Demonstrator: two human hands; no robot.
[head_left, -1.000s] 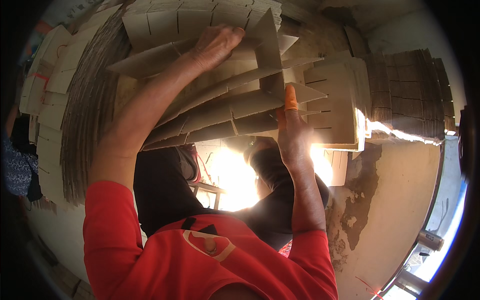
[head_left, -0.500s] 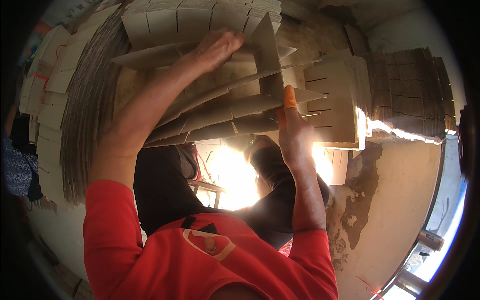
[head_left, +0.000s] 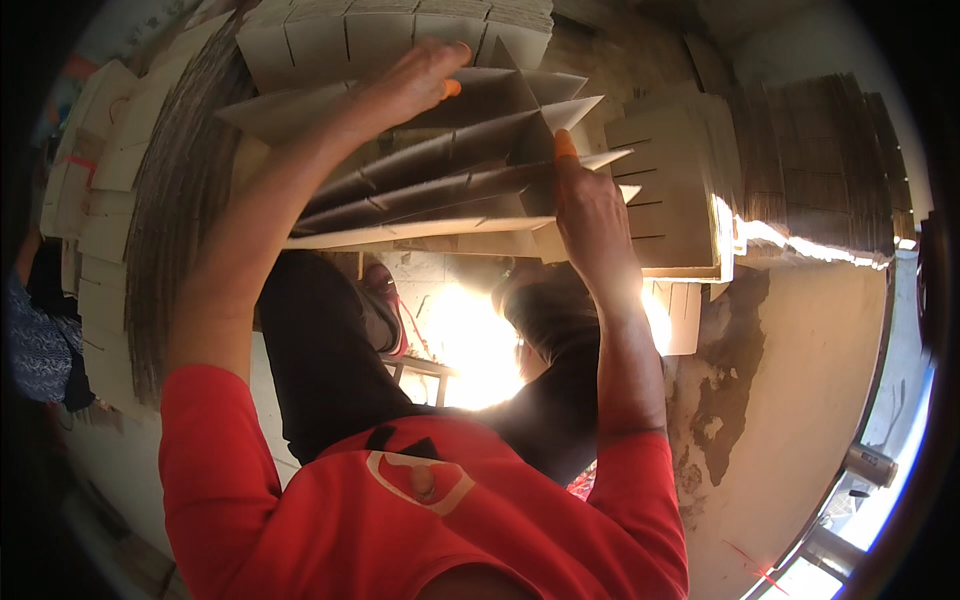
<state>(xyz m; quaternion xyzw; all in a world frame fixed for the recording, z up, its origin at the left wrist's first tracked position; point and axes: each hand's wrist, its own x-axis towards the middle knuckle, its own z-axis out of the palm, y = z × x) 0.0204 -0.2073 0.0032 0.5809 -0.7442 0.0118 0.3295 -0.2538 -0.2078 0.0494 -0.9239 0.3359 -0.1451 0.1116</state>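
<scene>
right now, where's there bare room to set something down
Widest: the pale stained surface right of the right arm, below the brown stack; I can't tell floor from wall. Narrower: the sunlit floor between the legs, partly lost in glare. Crowded: the middle, filled by cardboard strips and hemmed in by the left stack and back stack.

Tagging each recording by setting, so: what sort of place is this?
Likely a small cardboard workshop: slotted cardboard sheets are stacked on several sides, interlocked cardboard dividers are at the right hand, and the bare wall has a dark, patchy stain.
</scene>
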